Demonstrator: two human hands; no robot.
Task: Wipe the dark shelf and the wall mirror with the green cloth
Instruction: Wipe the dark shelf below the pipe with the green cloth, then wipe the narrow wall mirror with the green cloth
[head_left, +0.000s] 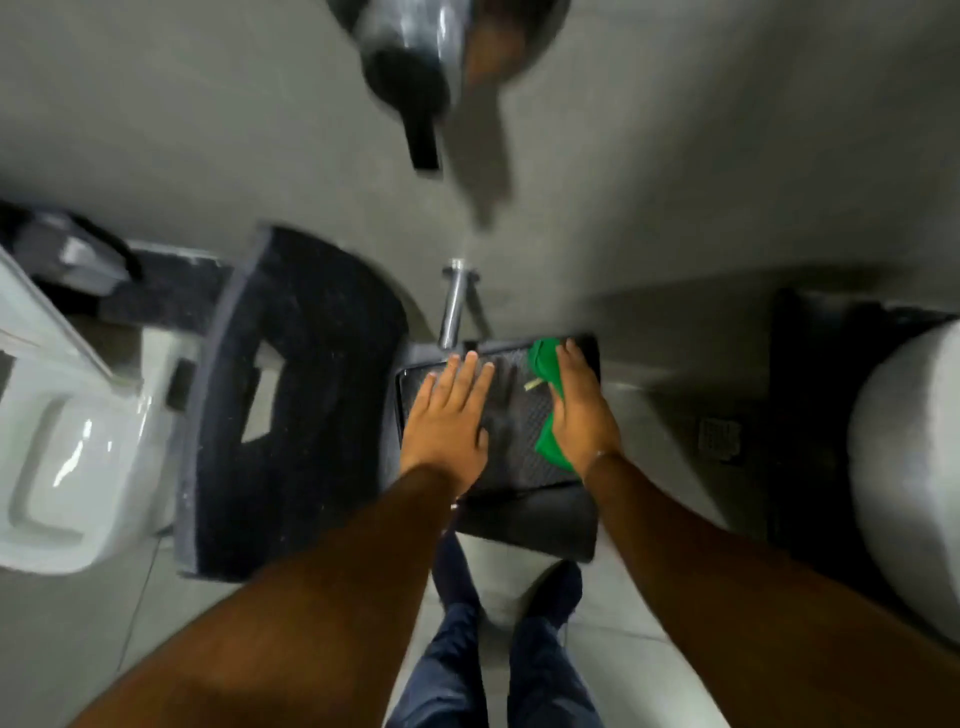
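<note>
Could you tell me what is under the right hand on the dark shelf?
The green cloth, pressed flat by the right hand on the dark shelf; its middle is covered.

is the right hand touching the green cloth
Touching: the head view shows the right hand pressed flat on the green cloth, which sticks out around it.
</note>
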